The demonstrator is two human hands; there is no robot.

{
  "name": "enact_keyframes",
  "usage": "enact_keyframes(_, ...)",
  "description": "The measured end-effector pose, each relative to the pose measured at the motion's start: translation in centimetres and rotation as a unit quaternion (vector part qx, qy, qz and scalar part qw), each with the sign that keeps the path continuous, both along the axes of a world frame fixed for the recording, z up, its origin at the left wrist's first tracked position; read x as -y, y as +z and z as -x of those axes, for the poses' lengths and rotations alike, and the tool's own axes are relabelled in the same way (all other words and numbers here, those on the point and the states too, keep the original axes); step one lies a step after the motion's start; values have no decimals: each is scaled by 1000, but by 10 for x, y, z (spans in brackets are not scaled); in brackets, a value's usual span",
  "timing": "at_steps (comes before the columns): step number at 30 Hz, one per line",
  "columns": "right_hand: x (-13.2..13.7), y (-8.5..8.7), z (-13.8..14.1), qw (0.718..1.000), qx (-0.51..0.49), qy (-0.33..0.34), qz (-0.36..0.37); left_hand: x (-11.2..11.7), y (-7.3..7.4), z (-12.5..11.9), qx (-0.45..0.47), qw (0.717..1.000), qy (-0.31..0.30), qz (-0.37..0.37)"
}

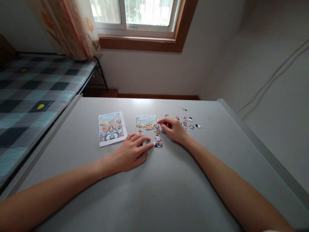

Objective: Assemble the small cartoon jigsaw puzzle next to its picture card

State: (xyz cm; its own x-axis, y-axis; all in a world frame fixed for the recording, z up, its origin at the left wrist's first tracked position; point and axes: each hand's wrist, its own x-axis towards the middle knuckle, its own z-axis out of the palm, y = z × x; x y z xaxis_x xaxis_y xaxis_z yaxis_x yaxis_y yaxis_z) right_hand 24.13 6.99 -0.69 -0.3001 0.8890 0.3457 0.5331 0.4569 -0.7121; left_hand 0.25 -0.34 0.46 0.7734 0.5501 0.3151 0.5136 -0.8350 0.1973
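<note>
Jigsaw (147,123): lay incomplete on table (152,211), partly under spread left hand (132,151), beside curled right hand (175,129); could not tell whether gripping anything with either. Looked light, stiff, easily parted; probably best pinched by edges.

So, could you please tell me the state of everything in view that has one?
Puzzle, partly assembled, middle unfilled.
Loose pieces, scattered right of puzzle.
Picture sheet, flat, face up.
Left hand, fingers over puzzle's lower part.
Right hand, fingers at puzzle's right edge.
Curtain, gathered aside.
Window, open or shut unclear.
</note>
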Motion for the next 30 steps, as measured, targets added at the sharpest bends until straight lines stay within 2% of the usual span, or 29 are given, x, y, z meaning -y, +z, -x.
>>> enact_keyframes(16, -1, -2, 1, 1000, 2, 6, 7, 0, 0, 1, 3, 1000, -3, 3)
enact_keyframes(23, 0, 1, 1, 1000, 12, 7, 2, 0, -2, 0, 18, 999, 44, -4)
enact_keyframes(30, 1, -1, 1, 1000, 9, 9, 3, 0, -1, 0, 9, 999, 40, 4)
